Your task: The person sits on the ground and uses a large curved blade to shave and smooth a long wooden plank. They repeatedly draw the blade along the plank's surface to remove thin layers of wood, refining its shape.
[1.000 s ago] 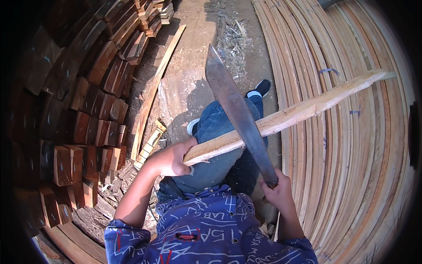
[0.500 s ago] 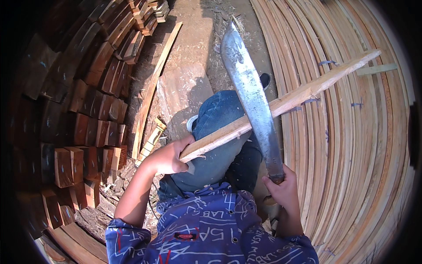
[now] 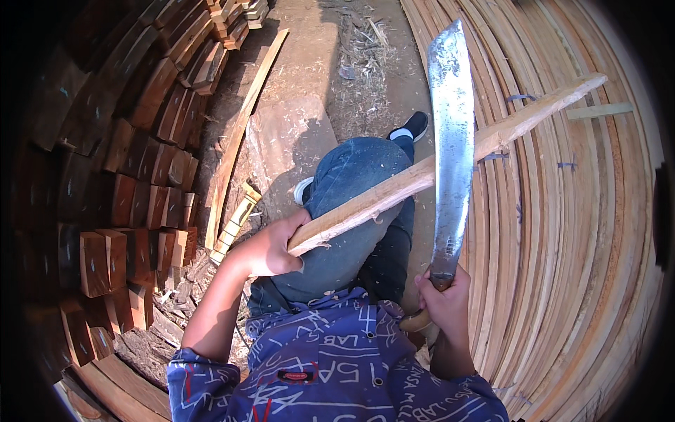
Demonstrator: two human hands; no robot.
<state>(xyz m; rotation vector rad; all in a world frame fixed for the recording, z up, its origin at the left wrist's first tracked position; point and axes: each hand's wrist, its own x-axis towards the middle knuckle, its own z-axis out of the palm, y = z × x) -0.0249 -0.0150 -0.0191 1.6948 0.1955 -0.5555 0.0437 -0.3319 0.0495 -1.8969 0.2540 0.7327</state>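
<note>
A long wooden strip (image 3: pixel 380 195) slants from my left hand (image 3: pixel 278 243) across my raised knee toward the upper right, its far end over the stacked boards. My left hand is closed round the strip's near end. In my right hand (image 3: pixel 446 294) is the handle of a machete (image 3: pixel 452 133), its broad grey blade pointing up and away from me. The blade passes in front of the strip around the strip's middle; whether they touch I cannot tell. Part of the curved wooden handle (image 3: pixel 416 322) shows below my right fist.
On the right lie many long, thin boards (image 3: pixel 590 232) side by side, with a short pale slat (image 3: pixel 600 110) on them. Stacked cut timber (image 3: pixel 95 264) rises on the left. A long plank (image 3: pixel 246 126) and a yellow tool-like object (image 3: pixel 235 221) lie on the chip-strewn ground.
The machete has swung right along the strip, its tip turning from upper left to slightly right of upright. My left hand and the strip have barely moved.
</note>
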